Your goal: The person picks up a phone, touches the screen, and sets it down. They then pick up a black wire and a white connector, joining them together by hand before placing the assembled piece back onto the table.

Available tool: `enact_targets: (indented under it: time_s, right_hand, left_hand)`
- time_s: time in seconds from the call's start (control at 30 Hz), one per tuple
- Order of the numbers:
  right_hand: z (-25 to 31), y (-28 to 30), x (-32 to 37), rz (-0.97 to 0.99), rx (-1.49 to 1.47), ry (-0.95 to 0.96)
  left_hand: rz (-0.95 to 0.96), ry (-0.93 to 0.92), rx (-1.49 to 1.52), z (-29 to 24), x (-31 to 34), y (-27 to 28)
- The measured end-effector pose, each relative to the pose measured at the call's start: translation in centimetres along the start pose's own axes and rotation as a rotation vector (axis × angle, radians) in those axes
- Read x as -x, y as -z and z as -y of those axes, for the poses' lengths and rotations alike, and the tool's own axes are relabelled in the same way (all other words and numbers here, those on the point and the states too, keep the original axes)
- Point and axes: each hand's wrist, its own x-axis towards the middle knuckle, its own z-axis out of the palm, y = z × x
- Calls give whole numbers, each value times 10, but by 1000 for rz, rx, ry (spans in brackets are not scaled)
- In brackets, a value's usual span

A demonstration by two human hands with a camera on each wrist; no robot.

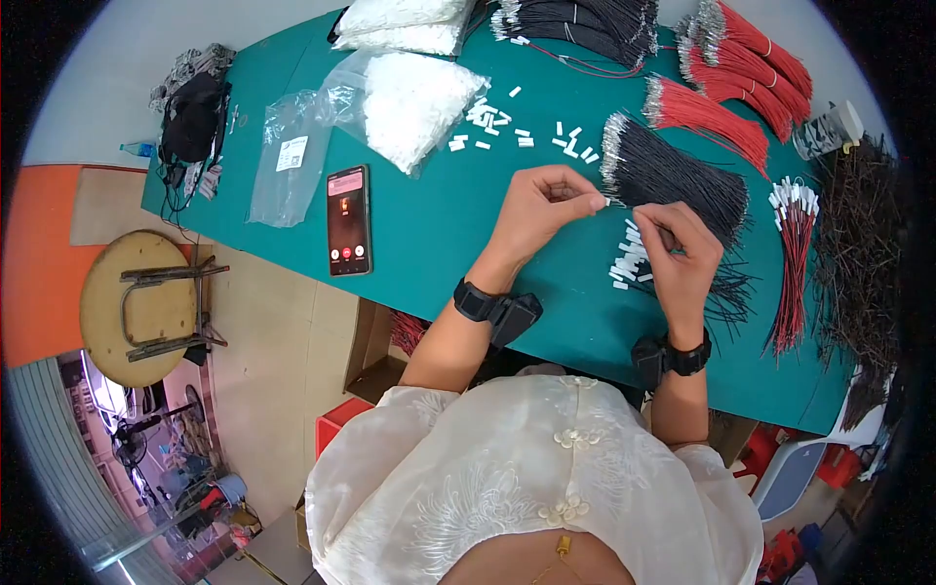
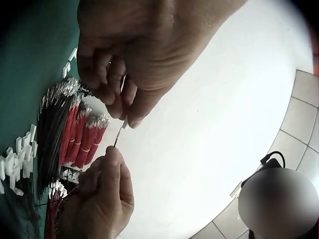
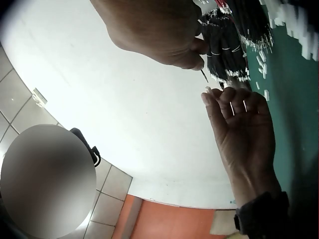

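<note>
My left hand (image 1: 542,211) pinches a small white plastic connector housing (image 2: 125,124) between thumb and forefinger. Facing it, my right hand (image 1: 685,249) pinches a thin black wire (image 2: 117,138), whose metal-tipped end points at the housing. In the left wrist view the tip is right at the housing's opening; the right wrist view shows them nearly in line. Below the hands, several white housings (image 1: 630,258) lie side by side on the green table (image 1: 458,224), with black wires trailing from them. A bundle of black wires (image 1: 673,180) with silvery terminals lies just beyond my right hand.
Loose white housings (image 1: 487,115) lie near a full clear bag (image 1: 414,107). Red wire bundles (image 1: 751,68) are at the back right, and red wires with white ends (image 1: 795,263) at the right. A phone (image 1: 348,219) and an empty plastic bag (image 1: 289,161) lie left.
</note>
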Motion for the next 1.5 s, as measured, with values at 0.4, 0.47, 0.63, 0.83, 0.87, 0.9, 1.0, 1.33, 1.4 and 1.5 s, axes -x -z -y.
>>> enact_targets:
  time_s: [0.4, 0.47, 0.63, 0.83, 0.87, 0.9, 1.0, 1.33, 1.4, 1.5]
  right_hand:
    - [-3, 4, 1, -1, -58, -58]
    - [-3, 4, 1, 14, -54, -73]
    - [-2, 2, 2, 26, -76, -68]
    - [-3, 2, 2, 35, -96, -68]
    - [-3, 2, 2, 36, -98, -72]
    - [-3, 1, 2, 35, -98, -74]
    - [-4, 1, 3, 54, -94, -60]
    - [-3, 2, 3, 47, -132, -105]
    - [-3, 2, 3, 51, -150, -125]
    - [-4, 2, 3, 58, -152, -124]
  left_hand:
    - [-58, -17, -33, -4, 2, 0]
    - [-48, -22, -31, -2, 1, 0]
    - [-42, -29, -32, -4, 1, 0]
    - [-20, -28, -36, -3, 1, 2]
    - [-20, -26, -29, -3, 1, 1]
    - [-20, -23, -22, -4, 1, 1]
    - [-14, -11, -24, -3, 2, 0]
    - [22, -9, -79, -1, 2, -1]
    - [23, -15, -67, 0, 3, -2]
    - [22, -26, -43, 1, 3, -4]
